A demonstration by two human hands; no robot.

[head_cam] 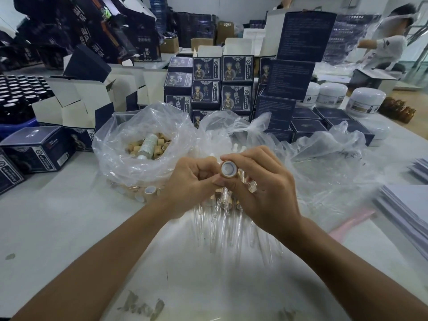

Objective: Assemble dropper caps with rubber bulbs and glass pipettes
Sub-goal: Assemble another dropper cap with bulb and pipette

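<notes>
My right hand [261, 188] pinches a tan dropper cap [228, 169] between thumb and fingers, its white-lined open end facing me. My left hand [192, 181] is curled tight against the cap from the left; what its fingers hold is hidden. Under both hands lie several clear glass pipettes [217, 225], some fitted with tan caps. A clear plastic bag [129, 163] at the left holds many loose tan caps [159, 144] and a white bottle. White rubber bulbs [239, 149] show in a second bag just behind my hands.
Stacks of dark blue printed boxes [222, 86] and open white cartons [76, 100] wall off the back of the white table [58, 228]. White jars [366, 100] stand at the back right. Paper stacks [405, 209] lie at the right edge. A person works far right.
</notes>
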